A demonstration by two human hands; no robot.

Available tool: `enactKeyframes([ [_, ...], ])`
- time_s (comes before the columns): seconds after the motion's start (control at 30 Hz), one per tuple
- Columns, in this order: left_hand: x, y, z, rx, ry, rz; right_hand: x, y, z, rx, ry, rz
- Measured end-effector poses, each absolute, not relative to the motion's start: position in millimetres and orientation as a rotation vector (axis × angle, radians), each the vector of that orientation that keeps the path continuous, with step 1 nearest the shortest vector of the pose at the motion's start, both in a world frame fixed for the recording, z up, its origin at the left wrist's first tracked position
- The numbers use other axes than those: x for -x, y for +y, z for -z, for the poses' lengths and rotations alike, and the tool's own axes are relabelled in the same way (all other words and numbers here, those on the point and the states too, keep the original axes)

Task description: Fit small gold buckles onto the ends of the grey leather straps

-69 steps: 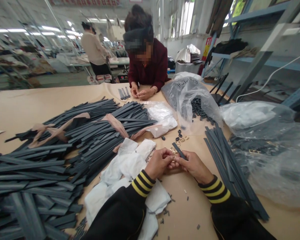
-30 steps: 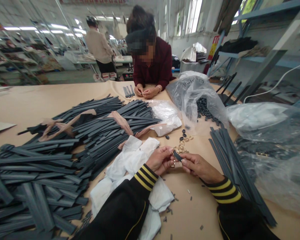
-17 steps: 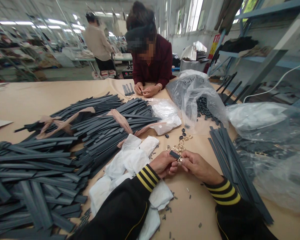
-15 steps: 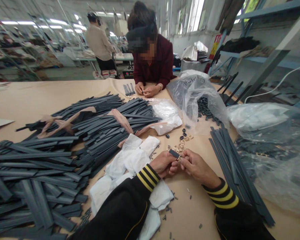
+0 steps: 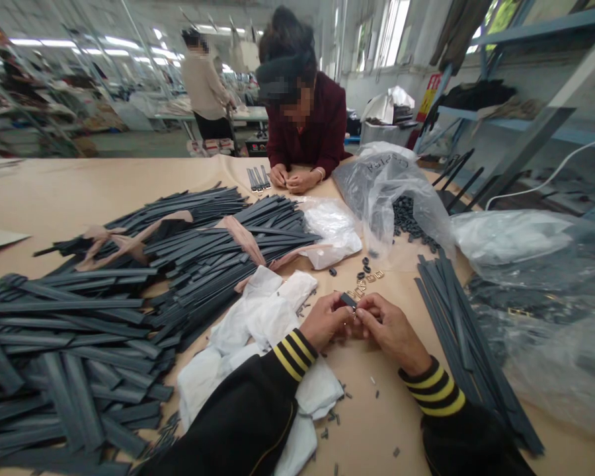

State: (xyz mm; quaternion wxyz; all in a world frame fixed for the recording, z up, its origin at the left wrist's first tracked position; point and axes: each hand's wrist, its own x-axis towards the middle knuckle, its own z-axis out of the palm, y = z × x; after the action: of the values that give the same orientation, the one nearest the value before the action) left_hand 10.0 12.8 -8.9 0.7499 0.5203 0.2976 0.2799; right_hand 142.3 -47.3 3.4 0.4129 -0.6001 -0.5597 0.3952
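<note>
A dark grey strap is pinched in my left hand, its short end showing above the fingers. My right hand is closed at the strap's near end, where a bit of shiny metal, seemingly a buckle, shows between the fingertips. The two hands almost touch. Just beyond them lie several gold-coloured buckles and a few small black loops. White cloth-like sheets lie under and beside my left forearm.
Bundles of dark straps and loose straps cover the left side. More long straps lie right, near clear plastic bags. A bag of black loops stands further back. Across the table a co-worker leans over small parts.
The strap in my left hand has turned and shows less of its length. My left fingers have shifted around it, and both hands stay close together.
</note>
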Motion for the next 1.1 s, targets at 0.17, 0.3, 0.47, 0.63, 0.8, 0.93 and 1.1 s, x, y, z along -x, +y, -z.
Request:
enactKeyframes([
  [0.17,-11.3,12.7,12.4,-1.042,0.714,-0.660,-141.5,-48.0,-3.9,1.511,-1.416,-0.978],
  [0.3,-13.3,11.9,15.7,-1.003,0.771,-0.692,-144.2,-47.7,-4.3,1.524,-1.393,-1.014],
  [0.47,-13.4,12.0,15.0,-1.047,0.804,-0.706,-146.8,-47.6,-6.2,1.522,-1.377,-1.068],
  [0.63,-13.6,10.8,13.0,-1.199,0.752,-0.693,-146.5,-47.4,-4.3,1.508,-1.368,-1.038],
  [0.8,-13.8,8.3,13.2,-1.255,0.736,-0.669,-141.6,-46.2,-2.1,1.519,-1.182,-1.104],
  [0.93,-13.5,6.4,10.8,-1.299,0.690,-0.657,-139.4,-45.1,-0.7,1.452,-1.073,-1.195],
  [1.1,-12.0,7.8,11.8,-1.530,0.825,-0.764,-144.2,-46.8,-0.3,1.398,-0.982,-1.387],
])
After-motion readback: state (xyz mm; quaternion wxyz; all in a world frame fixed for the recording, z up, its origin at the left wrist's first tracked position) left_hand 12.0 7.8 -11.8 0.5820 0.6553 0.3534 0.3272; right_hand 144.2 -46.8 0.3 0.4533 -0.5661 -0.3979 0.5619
